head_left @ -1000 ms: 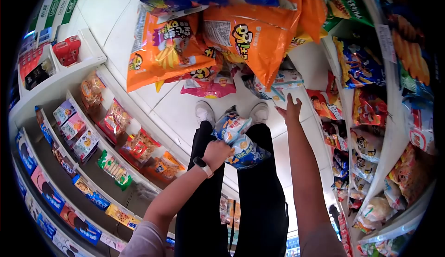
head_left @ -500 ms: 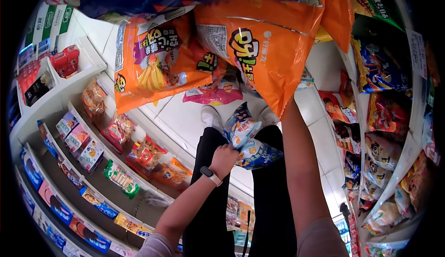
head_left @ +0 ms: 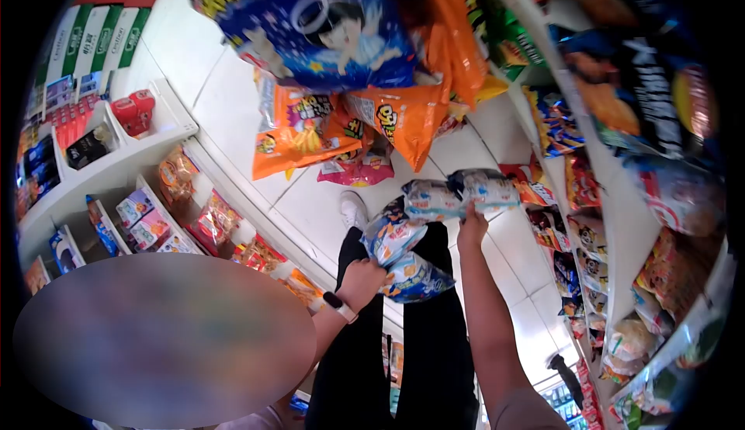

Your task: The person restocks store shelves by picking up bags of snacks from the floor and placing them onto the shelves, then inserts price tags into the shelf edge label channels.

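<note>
My left hand (head_left: 362, 281), with a band on its wrist, is closed on blue-and-white snack bags (head_left: 417, 277) in front of my legs. To the right, my right hand (head_left: 471, 225) grips another pair of pale blue-and-white bags (head_left: 485, 189) near their middle. This pair touches or overlaps the upper end of the left-hand bags. Above both hands hang large orange snack bags (head_left: 400, 123) and a big dark blue bag (head_left: 334, 34) with a cartoon figure. A pink bag (head_left: 357, 170) shows below the orange ones.
A tiered shelf (head_left: 203, 154) with packaged snacks runs along the left. Shelves of snack bags (head_left: 609, 275) line the right side. White floor tiles (head_left: 299, 209) and one of my shoes (head_left: 352, 209) show between them. A blurred oval hides the lower left.
My right hand reached behind the hanging orange bags and has come back toward my left hand, now holding the pale bags. The large blue bag shows more fully. My left hand keeps its hold.
</note>
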`<state>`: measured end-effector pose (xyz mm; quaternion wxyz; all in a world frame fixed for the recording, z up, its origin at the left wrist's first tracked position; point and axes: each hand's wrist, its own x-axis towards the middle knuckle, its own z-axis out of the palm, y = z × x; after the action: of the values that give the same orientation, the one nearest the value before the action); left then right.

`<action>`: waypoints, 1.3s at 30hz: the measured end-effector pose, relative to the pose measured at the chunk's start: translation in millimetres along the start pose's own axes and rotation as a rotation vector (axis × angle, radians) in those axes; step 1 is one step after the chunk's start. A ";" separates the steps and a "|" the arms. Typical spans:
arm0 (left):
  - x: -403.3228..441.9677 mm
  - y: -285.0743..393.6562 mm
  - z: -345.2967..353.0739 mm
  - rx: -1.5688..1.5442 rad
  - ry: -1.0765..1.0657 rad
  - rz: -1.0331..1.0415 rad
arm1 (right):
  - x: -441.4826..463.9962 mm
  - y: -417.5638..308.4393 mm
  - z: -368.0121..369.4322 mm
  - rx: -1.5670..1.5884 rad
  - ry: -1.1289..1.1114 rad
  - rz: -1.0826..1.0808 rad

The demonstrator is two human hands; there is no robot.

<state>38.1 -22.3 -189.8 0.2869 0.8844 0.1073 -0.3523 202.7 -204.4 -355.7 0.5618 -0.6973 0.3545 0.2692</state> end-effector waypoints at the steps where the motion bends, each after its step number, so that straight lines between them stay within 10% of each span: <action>1: -18.5 4.3 -17.5 0.014 0.021 0.023 | -16.9 -11.3 -10.8 0.095 0.001 0.017; 7: -139.9 36.0 -142.0 0.100 0.094 0.042 | -138.0 -81.0 -72.2 0.208 0.038 0.013; 19: -286.0 187.3 -357.3 0.453 0.326 0.898 | -438.2 -202.7 -225.3 0.847 0.290 -0.213; 29: -323.9 374.9 -302.3 0.594 0.193 1.400 | -531.1 -175.9 -424.5 0.272 0.918 -0.866; 39: -334.1 573.5 -182.3 0.669 0.236 1.567 | -629.2 -114.9 -657.4 0.451 0.935 -0.784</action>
<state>121.7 -377.8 393.7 0.1588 0.7722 -0.6145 0.0284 -100.7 -710.6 346.4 0.5374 -0.6835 0.3288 -0.3685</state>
